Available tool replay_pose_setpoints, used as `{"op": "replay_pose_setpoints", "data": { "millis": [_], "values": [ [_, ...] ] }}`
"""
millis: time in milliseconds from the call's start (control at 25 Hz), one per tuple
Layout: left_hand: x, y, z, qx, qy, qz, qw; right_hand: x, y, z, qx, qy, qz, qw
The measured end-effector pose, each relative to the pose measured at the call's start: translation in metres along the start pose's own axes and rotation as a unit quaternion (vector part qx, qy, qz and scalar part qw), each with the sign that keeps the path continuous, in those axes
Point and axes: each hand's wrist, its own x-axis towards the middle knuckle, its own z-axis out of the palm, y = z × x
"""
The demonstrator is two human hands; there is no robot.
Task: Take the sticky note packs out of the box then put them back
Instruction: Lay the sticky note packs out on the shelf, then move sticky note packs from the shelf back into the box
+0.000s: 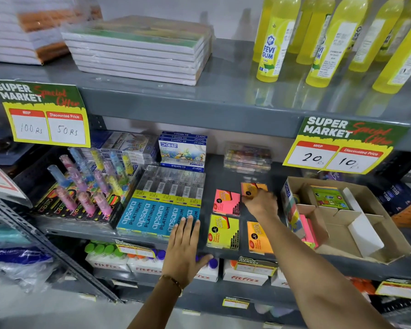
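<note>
On the grey shelf (226, 176), at 12 o'clock from the yellow pack (223, 231), the pink pack (226, 201) is lying flat, and the right hand (261, 201) is closing its fingers over an orange pack (253, 189) at 1 o'clock from it. At 3 o'clock of the yellow pack another orange pack (259, 237) is resting by the forearm, while the cardboard box (365, 236) is sitting farther toward 3 o'clock, holding more packs. Over at 9 o'clock, the left hand (184, 252) is lying flat and empty, fingers together, fingertips touching the blue Apsara boxes (152, 214).

Two bare forearms without sleeves, thin gold bracelet (173, 282) on the left wrist, right wrist unadorned
</note>
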Motion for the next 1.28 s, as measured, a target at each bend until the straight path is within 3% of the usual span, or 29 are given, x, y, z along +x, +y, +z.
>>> {"op": "replay_pose_setpoints", "data": {
  "millis": [280,520,960,1160,1280],
  "values": [
    [0.003,0.000,0.002,0.019,-0.046,-0.008,0.999,-0.066,0.029,-0.028,0.099,0.085,-0.031,0.991],
    [0.003,-0.001,0.005,0.004,-0.057,-0.017,0.998,-0.123,0.061,0.001,0.019,0.035,0.000,0.999],
    [0.002,-0.002,0.003,-0.002,-0.054,-0.012,0.998,-0.133,0.051,0.004,-0.001,0.022,0.028,0.999],
    [0.003,-0.001,-0.002,0.023,-0.058,-0.014,0.998,-0.112,0.036,-0.006,0.052,0.148,-0.016,0.988],
    [0.003,-0.001,-0.001,-0.005,-0.057,-0.009,0.998,-0.068,0.015,-0.013,0.063,0.112,-0.043,0.991]
  ]
}}
